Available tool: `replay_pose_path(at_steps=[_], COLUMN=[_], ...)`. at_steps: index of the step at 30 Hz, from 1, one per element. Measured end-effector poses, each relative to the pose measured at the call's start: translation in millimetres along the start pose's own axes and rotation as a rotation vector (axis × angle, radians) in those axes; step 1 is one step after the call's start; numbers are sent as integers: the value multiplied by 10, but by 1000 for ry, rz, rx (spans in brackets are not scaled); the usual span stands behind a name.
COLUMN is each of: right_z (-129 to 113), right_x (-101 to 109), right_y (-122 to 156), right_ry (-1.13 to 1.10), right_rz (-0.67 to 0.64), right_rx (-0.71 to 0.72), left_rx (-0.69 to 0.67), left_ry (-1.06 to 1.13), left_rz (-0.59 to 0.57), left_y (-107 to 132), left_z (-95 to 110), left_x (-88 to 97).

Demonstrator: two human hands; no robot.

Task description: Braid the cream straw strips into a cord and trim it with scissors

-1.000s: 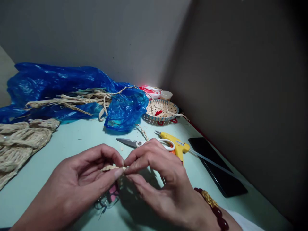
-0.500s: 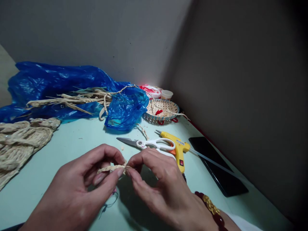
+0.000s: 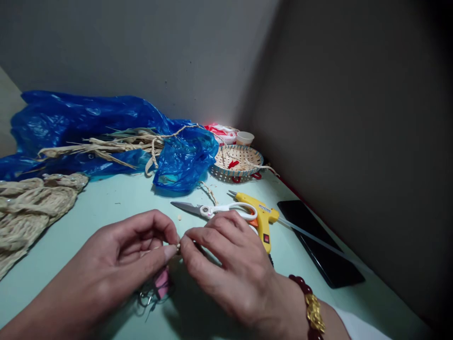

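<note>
Just above the table's near middle, my left hand (image 3: 120, 264) and my right hand (image 3: 226, 264) meet at their fingertips. Both pinch a short piece of dry plant fibre (image 3: 178, 248), most of it hidden behind the fingers. Thumb and forefinger of each hand are closed on it. A beaded bracelet with a gold charm (image 3: 314, 314) circles my right wrist. Beyond the right hand lie scissors (image 3: 208, 210) with white handles, partly covered by its knuckles. Under my left hand rests a small pink object (image 3: 162, 283) with dark thread or wire beside it.
A yellow glue gun (image 3: 264, 219) with a clear stick lies right of the scissors, beside a black phone-like slab (image 3: 318, 245). Behind are a woven basket (image 3: 244, 165), a white cup (image 3: 245, 138) and a blue plastic bag (image 3: 88, 111) with dry stalks (image 3: 116, 144). Braided fibre work (image 3: 38, 203) lies left.
The fibre strip, seen lengthwise across my left fingers before, is now mostly hidden between the fingertips. My left hand has shifted slightly left, and more of the pink object shows.
</note>
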State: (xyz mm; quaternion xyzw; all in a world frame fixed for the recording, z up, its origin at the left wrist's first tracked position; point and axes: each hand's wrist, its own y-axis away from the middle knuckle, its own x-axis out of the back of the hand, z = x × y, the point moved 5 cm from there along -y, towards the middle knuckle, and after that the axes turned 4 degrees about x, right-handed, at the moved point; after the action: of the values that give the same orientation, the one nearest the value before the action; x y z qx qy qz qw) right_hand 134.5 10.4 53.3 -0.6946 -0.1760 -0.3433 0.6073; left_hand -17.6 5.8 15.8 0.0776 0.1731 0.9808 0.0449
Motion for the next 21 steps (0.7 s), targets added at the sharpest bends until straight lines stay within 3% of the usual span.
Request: replay_pose_path(at_steps=[4, 7, 11, 15, 18, 21], right_z=[2, 25, 99, 153, 166, 198], right_x=[-4, -40, -80, -106, -85, -92], right_y=[-1, 31, 71, 97, 78, 77], right_ry=[-22, -102, -398, -576, -622, -674], right_rz=[-61, -57, -6, -104, -155, -183], right_rx=[96, 70, -204, -543, -639, -732], left_rx=[27, 13, -78, -317, -499, -645], left_ry=[80, 101, 14, -360, -633, -734], left_rz=[21, 42, 85, 223, 290, 306], left_y=[3, 8, 7, 84, 200, 296], left_z=[53, 74, 102, 208, 303, 381], left_x=[-9, 2, 82, 164, 102, -7])
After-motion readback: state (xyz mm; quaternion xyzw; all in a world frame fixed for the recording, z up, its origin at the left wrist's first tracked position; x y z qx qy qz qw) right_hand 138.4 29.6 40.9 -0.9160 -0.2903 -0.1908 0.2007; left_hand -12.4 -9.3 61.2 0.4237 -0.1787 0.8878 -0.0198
